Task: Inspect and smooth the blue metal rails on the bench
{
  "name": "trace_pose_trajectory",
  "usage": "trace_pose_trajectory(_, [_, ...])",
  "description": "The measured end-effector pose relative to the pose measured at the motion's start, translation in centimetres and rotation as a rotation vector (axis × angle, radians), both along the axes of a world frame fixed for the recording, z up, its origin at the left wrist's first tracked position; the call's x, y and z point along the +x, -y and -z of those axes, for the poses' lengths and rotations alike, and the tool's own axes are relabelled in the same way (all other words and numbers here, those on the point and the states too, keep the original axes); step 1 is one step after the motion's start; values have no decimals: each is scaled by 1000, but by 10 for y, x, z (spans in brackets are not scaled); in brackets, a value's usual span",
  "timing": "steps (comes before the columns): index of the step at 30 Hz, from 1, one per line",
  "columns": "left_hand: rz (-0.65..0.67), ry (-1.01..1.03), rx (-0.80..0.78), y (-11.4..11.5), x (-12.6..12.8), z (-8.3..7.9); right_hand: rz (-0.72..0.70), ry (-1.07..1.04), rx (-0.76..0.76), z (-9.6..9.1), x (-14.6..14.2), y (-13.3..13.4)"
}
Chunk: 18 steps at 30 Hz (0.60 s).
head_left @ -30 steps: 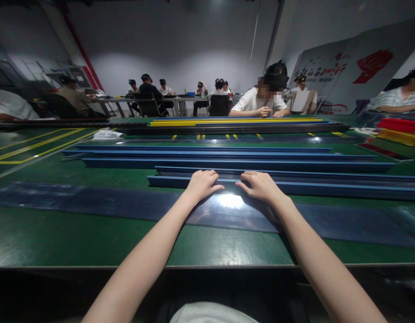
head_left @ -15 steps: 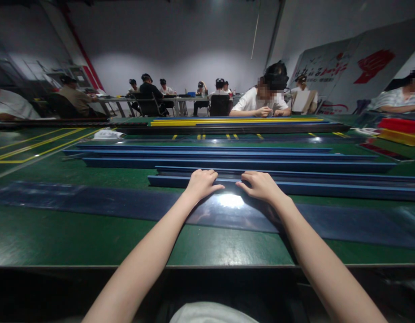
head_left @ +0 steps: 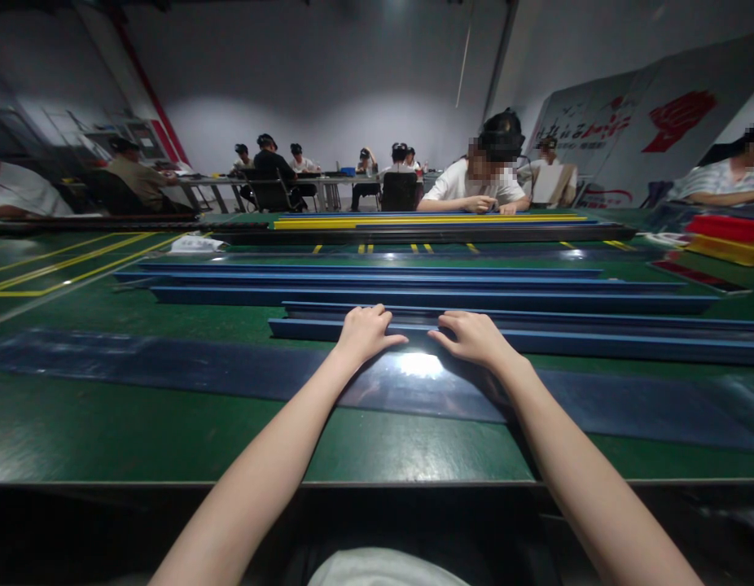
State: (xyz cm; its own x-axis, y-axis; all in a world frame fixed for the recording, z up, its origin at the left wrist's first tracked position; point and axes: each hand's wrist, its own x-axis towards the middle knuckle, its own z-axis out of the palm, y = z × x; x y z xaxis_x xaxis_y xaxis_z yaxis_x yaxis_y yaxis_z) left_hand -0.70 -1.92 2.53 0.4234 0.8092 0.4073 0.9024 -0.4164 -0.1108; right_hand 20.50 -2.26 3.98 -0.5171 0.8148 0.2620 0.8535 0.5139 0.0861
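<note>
A long blue U-shaped channel (head_left: pixel 627 342) lies crosswise on the green table, its left end just beyond my left hand. My left hand (head_left: pixel 363 334) has its fingers curled over the channel's near wall, the thumb pointing right on my side. A short way to the right, my right hand (head_left: pixel 475 335) grips the same wall, its thumb pointing left. The fingertips of both hands are partly hidden inside the channel. Under my wrists lies a long, flat, glossy clear strip (head_left: pixel 187 362), with a bright reflection between my forearms.
More blue channels (head_left: pixel 414 297) lie parallel just beyond. Farther back are yellow strips (head_left: pixel 431 220) and a black length (head_left: pixel 426 234). A red tray (head_left: pixel 728 228) and a dark flat device (head_left: pixel 700 277) are at right. Across the table sits a person (head_left: pixel 475 183). The table's near edge (head_left: pixel 414 483) is close.
The fingers of my left hand have shifted very slightly on the channel. My right hand and the channels stay where they were. The person opposite has moved their hands a little.
</note>
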Motion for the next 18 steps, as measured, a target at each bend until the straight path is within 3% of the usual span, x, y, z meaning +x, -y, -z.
trace_pose_trajectory(18, [7, 23, 52, 0, 0, 0, -5, 4, 14, 1, 1, -1])
